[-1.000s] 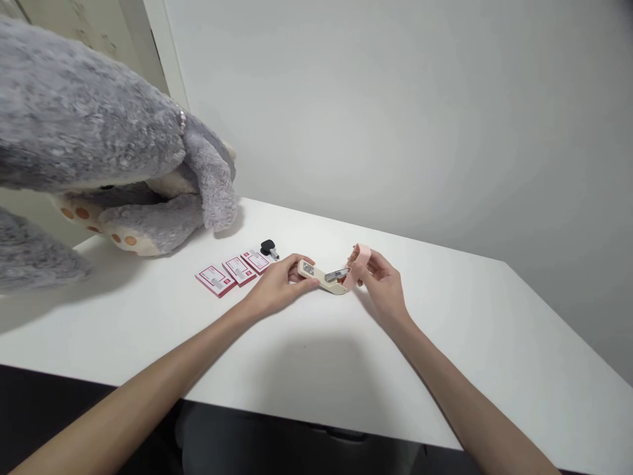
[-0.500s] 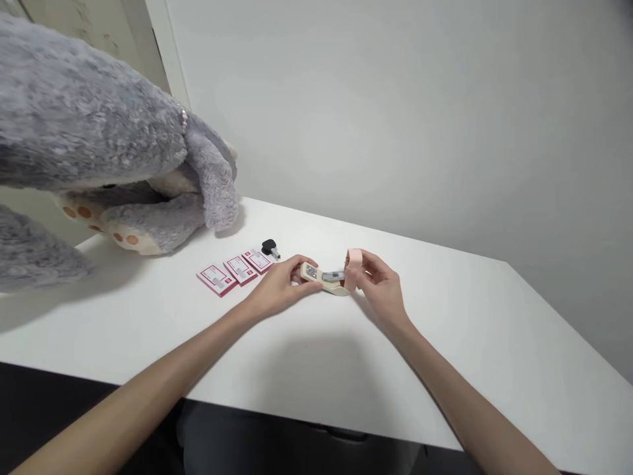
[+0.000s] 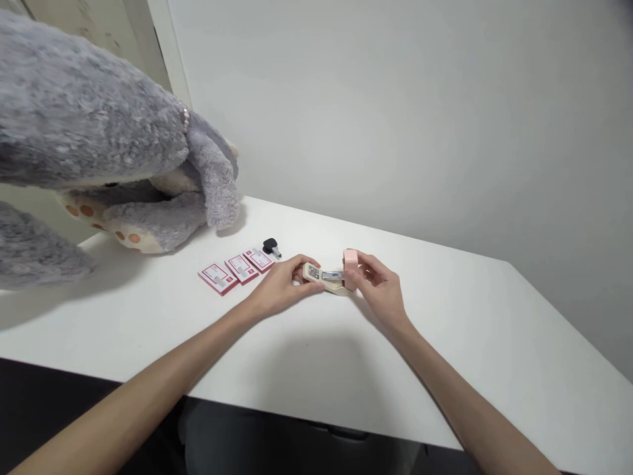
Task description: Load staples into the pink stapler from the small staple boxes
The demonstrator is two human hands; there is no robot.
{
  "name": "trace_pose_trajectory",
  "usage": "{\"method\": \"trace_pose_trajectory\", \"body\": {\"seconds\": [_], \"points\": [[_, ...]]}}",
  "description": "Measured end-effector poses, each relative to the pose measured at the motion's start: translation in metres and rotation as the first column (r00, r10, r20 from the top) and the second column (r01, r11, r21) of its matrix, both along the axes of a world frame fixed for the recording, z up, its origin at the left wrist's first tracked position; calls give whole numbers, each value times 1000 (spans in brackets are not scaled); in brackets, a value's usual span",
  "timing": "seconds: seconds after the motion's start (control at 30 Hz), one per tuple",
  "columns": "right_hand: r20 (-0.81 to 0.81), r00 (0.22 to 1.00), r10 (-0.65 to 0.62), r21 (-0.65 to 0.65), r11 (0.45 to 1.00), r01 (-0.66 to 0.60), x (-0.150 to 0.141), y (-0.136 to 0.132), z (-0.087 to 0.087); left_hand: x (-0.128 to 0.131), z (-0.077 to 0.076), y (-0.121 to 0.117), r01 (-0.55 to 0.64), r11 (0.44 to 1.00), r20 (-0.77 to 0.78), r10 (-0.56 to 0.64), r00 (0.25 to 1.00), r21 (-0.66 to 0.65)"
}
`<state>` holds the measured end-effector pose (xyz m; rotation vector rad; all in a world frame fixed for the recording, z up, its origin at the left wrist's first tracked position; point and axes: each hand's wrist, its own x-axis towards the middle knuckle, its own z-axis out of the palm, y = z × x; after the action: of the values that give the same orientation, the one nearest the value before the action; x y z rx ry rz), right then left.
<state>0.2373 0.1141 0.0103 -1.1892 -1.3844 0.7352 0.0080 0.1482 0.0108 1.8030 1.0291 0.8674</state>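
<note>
A small stapler lies between my hands, opened at its hinge. Its cream base [image 3: 336, 288] rests low over the table, and a patterned metal plate shows at its left end. Above the base runs the silver staple magazine [image 3: 332, 275]. The pink top cover [image 3: 350, 264] stands upright at the right end. My left hand [image 3: 281, 285] pinches the left end of the base between thumb and fingers. My right hand [image 3: 380, 284] is closed on the pink cover, thumb in front. The hinge is partly hidden by the cover.
Three red-and-white boxes [image 3: 218, 278] lie in a row left of my left hand. Behind them is a small black tool [image 3: 271, 246] with a metal end. A large grey plush toy [image 3: 171, 221] sits at the left. A wall [image 3: 395, 132] rises behind the white table [image 3: 316, 369].
The pink cover has tipped left and turned more upright over the magazine, my right hand moving with it. The magazine has swung to lie flatter along the base. My left hand keeps its grip.
</note>
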Motion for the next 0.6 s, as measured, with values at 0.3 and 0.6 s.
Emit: {"method": "trace_pose_trajectory", "body": {"seconds": [0.3, 0.6], "points": [[52, 999, -9, 38, 999, 7, -3, -3, 2, 0, -4, 3, 21, 1000, 37, -21, 999, -8], [69, 998, 9, 47, 999, -12, -3, -3, 0, 0, -3, 2, 5, 1000, 15, -5, 1000, 2]]}}
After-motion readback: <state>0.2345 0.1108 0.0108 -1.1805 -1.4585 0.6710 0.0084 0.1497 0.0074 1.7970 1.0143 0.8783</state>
